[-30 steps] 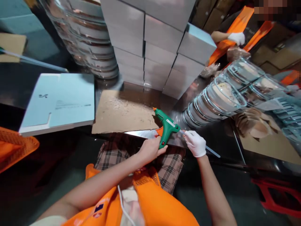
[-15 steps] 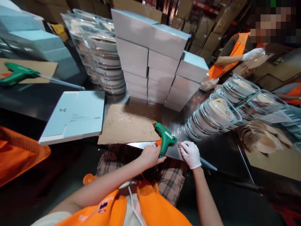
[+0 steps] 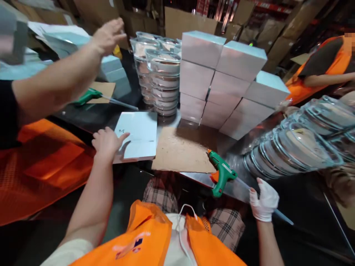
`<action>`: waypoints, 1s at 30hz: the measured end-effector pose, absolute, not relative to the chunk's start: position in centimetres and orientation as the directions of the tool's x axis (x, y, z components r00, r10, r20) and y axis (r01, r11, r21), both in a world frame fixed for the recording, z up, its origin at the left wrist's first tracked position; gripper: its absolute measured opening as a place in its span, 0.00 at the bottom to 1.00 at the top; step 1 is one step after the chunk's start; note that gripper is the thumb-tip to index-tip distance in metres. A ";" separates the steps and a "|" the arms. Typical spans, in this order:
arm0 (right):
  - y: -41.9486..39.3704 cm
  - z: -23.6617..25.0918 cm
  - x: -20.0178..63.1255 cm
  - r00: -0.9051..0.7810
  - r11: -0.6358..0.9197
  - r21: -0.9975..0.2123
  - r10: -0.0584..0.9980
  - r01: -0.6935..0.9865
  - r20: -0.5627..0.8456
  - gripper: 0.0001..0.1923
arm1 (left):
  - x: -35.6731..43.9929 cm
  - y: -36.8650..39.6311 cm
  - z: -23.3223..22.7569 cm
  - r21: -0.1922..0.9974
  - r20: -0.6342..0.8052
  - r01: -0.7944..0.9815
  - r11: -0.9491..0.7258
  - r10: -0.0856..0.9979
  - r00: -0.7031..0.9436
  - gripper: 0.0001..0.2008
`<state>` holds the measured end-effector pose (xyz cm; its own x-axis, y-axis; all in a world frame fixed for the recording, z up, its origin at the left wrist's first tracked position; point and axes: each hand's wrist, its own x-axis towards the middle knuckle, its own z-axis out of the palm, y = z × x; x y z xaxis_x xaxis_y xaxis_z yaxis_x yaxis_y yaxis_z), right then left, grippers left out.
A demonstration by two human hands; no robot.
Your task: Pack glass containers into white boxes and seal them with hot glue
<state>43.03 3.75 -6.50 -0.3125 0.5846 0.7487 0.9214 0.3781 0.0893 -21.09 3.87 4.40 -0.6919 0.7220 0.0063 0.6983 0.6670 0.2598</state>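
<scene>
My bare left hand [image 3: 107, 143] has left the green plastic glue gun [image 3: 222, 172] and lies spread open on the flat pale-blue box [image 3: 141, 138] at left; work seems to shift there. Whether my half-open, white-gloved right hand [image 3: 265, 202] grips the translucent rod [image 3: 284, 217], near right, I cannot tell.

A green, pistol-shaped plastic glue gun [image 3: 222, 176] right of centre has an orange trigger [image 3: 214, 177] and tip [image 3: 209, 151]. Left of centre, a pale-blue, flat rectangular box [image 3: 140, 129] bears dark markings. The fabric glove [image 3: 265, 202] at lower right is white; the plaid trousers [image 3: 227, 223] at lower centre, pinkish with black lines.
</scene>
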 end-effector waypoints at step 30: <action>-1.5 -1.8 32.6 -0.292 0.505 -0.018 0.527 0.863 0.798 0.19 | -20.7 0.1 6.8 0.578 0.149 0.600 0.553 0.651 -0.744 0.32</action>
